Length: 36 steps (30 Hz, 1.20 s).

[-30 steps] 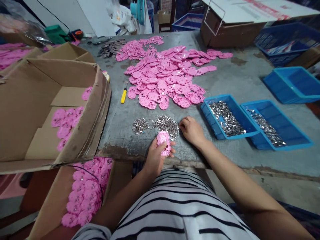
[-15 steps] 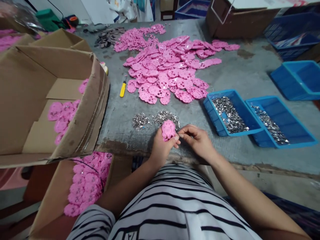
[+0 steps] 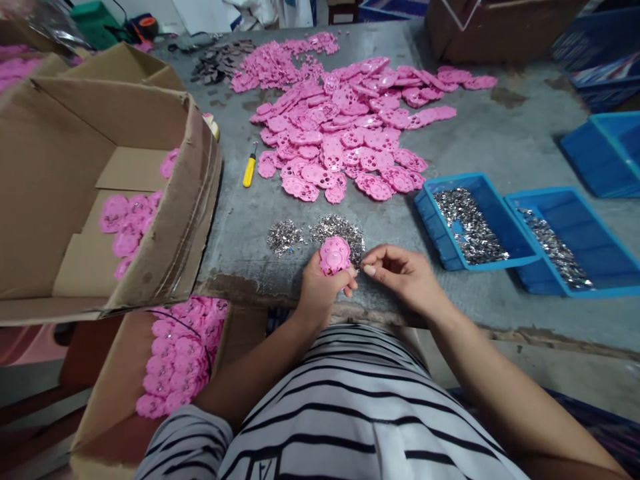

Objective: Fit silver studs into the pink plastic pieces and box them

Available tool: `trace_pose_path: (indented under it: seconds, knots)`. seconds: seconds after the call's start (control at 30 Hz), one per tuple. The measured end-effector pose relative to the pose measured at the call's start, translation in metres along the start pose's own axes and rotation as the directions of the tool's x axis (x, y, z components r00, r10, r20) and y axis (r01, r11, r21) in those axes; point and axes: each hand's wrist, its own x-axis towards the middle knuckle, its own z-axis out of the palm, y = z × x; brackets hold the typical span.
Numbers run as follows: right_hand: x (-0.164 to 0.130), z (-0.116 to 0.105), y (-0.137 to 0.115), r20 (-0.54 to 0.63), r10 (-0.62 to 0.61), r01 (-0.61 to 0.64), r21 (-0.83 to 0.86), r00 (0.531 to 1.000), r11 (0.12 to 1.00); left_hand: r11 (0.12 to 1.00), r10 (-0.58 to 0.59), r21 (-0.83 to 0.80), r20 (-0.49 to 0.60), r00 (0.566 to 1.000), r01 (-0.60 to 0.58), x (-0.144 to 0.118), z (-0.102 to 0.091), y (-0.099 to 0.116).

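My left hand (image 3: 323, 287) is closed around a pink moulded plastic piece (image 3: 335, 255), flower-like in outline, held up above the table's front edge. Just to its right, my right hand (image 3: 400, 273) has thumb and forefinger pinched together; whatever is between them is too small to make out. Behind the held piece lie two heaps of tiny shiny metal parts, a larger heap (image 3: 345, 230) and a smaller heap (image 3: 284, 237). Farther back spreads a big pile of similar pink plastic pieces (image 3: 340, 133).
Blue bins (image 3: 473, 220) (image 3: 575, 240) of small metal parts stand at the right, near another blue bin (image 3: 607, 150). A yellow-handled screwdriver (image 3: 249, 171) lies by the pile. At left is a cardboard box (image 3: 200, 180); pink pieces (image 3: 175, 360) fill a lower box. Dark flat pieces (image 3: 220, 61) lie behind.
My right hand has drawn slightly away from the pink piece, its fingertips still pinched. The pink piece has turned a little in my left hand. The whole view has shifted somewhat.
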Motion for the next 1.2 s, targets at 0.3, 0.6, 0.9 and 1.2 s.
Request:
trace_pose_path:
  seconds: [0.3,0.6,0.9,1.2]
  knots:
    - [0.002,0.007,0.000,-0.161,-0.052,0.060,0.041,0.986,0.997,0.973,0.032,-0.231,0.150,0.988,0.004,-0.003,0.000,-0.004]
    - [-0.004,0.017,0.002,-0.294,-0.082,0.093,0.025,0.952,0.995,0.924,0.104,-0.382,0.313,0.944,0.025,-0.008,-0.013,-0.004]
    - [-0.010,0.031,-0.004,-0.248,-0.059,0.085,0.094,0.967,0.992,0.926,0.197,-0.361,0.223,0.955,-0.107,-0.007,-0.006,-0.001]
    - [-0.008,0.037,-0.004,-0.285,-0.035,0.086,0.167,0.958,0.982,0.895,0.309,-0.408,0.268,0.913,-0.183,-0.003,-0.008,-0.011]
